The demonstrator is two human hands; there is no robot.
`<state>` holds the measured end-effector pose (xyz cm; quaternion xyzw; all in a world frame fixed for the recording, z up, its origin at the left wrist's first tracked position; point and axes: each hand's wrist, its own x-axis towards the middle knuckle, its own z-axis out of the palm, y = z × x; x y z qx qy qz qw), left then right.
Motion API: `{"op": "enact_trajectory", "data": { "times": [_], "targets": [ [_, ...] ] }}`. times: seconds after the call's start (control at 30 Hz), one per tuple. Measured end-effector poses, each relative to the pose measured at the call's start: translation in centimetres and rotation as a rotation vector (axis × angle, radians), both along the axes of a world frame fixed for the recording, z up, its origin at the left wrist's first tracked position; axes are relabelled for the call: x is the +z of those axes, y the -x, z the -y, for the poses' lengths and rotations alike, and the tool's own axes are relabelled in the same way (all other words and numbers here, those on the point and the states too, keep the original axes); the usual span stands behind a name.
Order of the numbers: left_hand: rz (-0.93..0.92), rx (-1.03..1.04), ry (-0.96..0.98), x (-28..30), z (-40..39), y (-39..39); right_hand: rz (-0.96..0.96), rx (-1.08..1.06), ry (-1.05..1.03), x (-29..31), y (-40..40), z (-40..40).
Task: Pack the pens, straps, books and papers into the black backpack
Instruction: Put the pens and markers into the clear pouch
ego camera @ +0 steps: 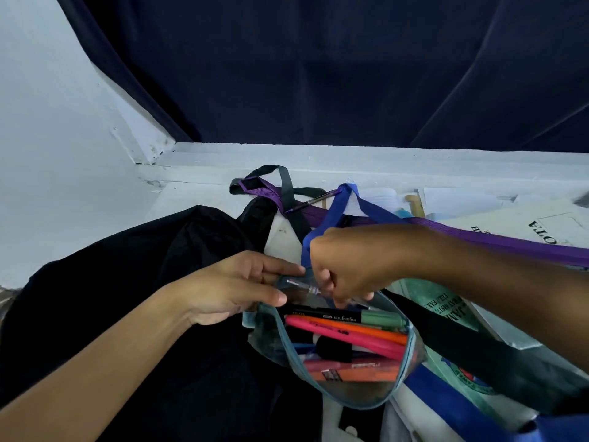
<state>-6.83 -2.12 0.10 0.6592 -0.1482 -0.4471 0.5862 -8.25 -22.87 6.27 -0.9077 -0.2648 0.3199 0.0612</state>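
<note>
At far left I see one black backpack slumped on the table, my left forearm lying across it. My left hand pinches the rim of one clear pencil pouch, holding its mouth open; inside I count roughly five markers, among them a green-capped highlighter, lying crosswise with caps to the right. My right hand, knuckles up, is curled round one clear pen, its long axis left-right, tip pointing left over the pouch mouth. Three straps lie beyond: black, purple, blue. Papers sit far right.
</note>
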Motion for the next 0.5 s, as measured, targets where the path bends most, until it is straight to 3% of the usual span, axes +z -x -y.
{"op": "enact_trajectory", "data": {
  "times": [0.3,0.5],
  "targets": [
    [0.046,-0.049,-0.055,0.6,0.1,0.1,-0.058,-0.184,-0.340,1.7,-2.6,1.9],
    [0.058,-0.010,-0.070,0.6,0.2,0.2,0.358,-0.491,-0.339,-4.3,-10.1,3.6]
  ]
}}
